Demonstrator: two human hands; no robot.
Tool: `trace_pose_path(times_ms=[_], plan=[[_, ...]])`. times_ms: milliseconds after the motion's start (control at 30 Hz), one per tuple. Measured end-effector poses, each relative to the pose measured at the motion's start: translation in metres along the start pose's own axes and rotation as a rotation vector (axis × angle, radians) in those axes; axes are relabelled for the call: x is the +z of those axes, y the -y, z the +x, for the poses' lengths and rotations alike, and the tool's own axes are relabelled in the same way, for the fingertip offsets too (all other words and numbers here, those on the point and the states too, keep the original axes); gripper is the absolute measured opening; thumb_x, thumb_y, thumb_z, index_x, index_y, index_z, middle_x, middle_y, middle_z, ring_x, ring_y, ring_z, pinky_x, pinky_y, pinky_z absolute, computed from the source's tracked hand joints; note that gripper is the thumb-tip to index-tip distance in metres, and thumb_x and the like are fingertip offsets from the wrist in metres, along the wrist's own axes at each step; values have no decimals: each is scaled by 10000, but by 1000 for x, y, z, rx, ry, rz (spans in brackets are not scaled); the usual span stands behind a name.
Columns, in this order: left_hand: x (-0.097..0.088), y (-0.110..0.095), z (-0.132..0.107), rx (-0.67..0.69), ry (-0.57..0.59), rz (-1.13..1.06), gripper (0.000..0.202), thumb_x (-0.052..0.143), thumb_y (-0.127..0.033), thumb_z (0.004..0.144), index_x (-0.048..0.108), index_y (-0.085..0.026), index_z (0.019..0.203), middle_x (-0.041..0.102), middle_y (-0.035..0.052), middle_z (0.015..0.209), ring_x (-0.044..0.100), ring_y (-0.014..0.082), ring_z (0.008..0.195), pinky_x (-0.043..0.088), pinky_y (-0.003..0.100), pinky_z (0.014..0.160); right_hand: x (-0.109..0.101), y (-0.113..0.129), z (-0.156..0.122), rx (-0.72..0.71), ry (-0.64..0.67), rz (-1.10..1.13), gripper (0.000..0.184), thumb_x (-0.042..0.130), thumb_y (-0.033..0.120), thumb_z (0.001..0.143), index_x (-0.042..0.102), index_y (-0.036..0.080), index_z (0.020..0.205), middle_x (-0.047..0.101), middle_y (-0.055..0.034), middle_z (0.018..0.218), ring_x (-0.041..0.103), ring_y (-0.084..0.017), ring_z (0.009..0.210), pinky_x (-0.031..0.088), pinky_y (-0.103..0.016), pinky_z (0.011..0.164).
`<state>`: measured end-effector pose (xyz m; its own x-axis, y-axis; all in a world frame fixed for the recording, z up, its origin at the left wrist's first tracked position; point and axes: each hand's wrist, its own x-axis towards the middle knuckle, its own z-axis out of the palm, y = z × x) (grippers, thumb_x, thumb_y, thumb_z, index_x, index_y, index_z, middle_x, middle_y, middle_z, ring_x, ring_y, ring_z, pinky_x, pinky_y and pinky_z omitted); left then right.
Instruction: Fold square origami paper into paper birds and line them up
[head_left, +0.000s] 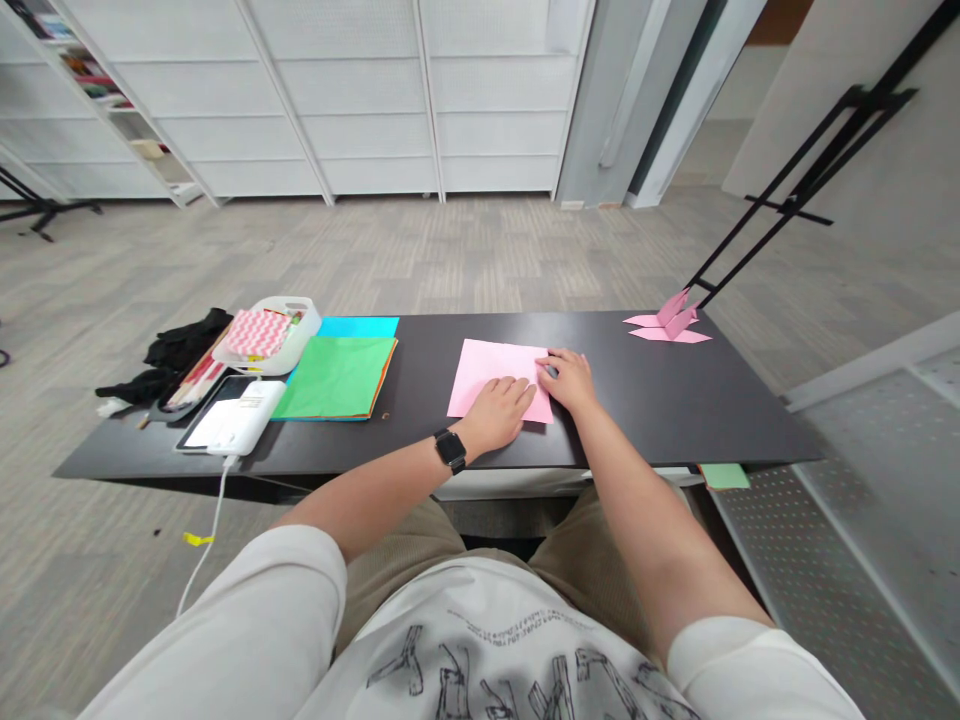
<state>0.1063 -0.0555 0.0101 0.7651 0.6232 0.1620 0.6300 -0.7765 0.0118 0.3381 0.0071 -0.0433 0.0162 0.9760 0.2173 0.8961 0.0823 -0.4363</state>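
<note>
Here in the middle of the dark worktop (600,440), between its near and far edges, lies the pink sheet (480,365), and both hands are on it. The left hand (499,412) is laid out palm down across the near right part, fingers extended and close together. The right hand (570,380) is at the sheet's right edge, fingers bent, thumb and forefinger a little apart at the tips; whether they pinch the paper, I can't tell. There's a shadow under the sheet's near right corner, so that corner looks slightly raised. Over toward the worktop's far right corner sit folded pink paper shapes (675,318), and left of the sheet, the green paper (337,375) tops a pile running close to the far edge. Now the handling: this looks featherlight, thin and bendy, likely to skid on that smooth top and quick to crease or tear. Best hold, I'd say: one flat palm as an anchor, with a gentle thumb-and-forefinger grip on the right edge or a corner.
</note>
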Motion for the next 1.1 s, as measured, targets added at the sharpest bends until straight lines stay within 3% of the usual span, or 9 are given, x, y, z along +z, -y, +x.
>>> trace_pose_path(times_ms=[167,267,433,567,700,800,933,1033,1100], plan=[[7,35,-18,0,101,-27,630,548,-255,1002,486,-153,1621,454,158,1715,430,341,1567,345,496,1281,4,-2,1,-20,-34,50,298,643,357,978,829,316,1208,682,-66,1488,531,-351,1449,235,-691,1298],[7,46,-21,-13,138,-21,639,525,-272,1025,458,-171,1653,414,155,1743,410,361,1589,334,530,1291,4,-6,1,-40,-70,119,297,649,345,955,833,307,1184,700,-78,1454,564,-357,1418,248,-708,1292],[0,51,-21,-57,153,-32,603,517,-245,1025,503,-201,1626,430,151,1734,468,341,1554,400,516,1260,-4,-20,-4,-155,-192,384,434,556,194,872,806,252,1222,723,-117,1370,653,-294,1322,482,-532,1201],[-13,60,-21,-90,169,-83,496,472,-272,1058,604,-212,1533,571,138,1627,572,304,1468,466,475,1214,-8,-14,-11,-408,-47,378,499,592,128,783,802,282,1208,734,-86,1367,648,-307,1335,468,-558,1206],[-28,70,-14,-120,184,-189,437,420,-321,1096,683,-251,1438,730,106,1432,696,274,1302,529,425,1127,-8,5,-13,-543,40,342,421,689,221,889,770,304,1293,720,-88,1422,643,-310,1351,469,-563,1189],[-38,82,-9,-123,228,-255,417,435,-361,1100,717,-266,1392,779,85,1352,736,266,1234,555,384,1065,-8,10,-8,-531,72,308,190,704,313,970,826,314,1116,801,-65,1220,730,-289,1167,529,-520,1085],[-43,114,-15,-56,272,-391,501,637,-478,1020,695,-224,1447,707,98,1492,678,309,1363,530,400,1139,-11,1,-1,-440,92,347,181,672,347,1022,846,304,1005,829,-47,1012,777,-243,945,591,-415,906],[-35,141,-28,-90,182,-527,554,701,-474,987,681,-201,1467,680,101,1529,653,295,1404,475,404,1222,-14,-5,1,-359,60,385,193,661,347,1026,848,303,1014,835,-41,1036,790,-236,956,607,-384,871],[-25,153,-36,-140,99,-621,488,699,-447,991,710,-217,1421,731,81,1459,700,263,1334,502,383,1194,-16,-7,2,-313,32,388,203,654,354,1029,851,307,1011,840,-38,1048,797,-239,973,616,-380,881]])
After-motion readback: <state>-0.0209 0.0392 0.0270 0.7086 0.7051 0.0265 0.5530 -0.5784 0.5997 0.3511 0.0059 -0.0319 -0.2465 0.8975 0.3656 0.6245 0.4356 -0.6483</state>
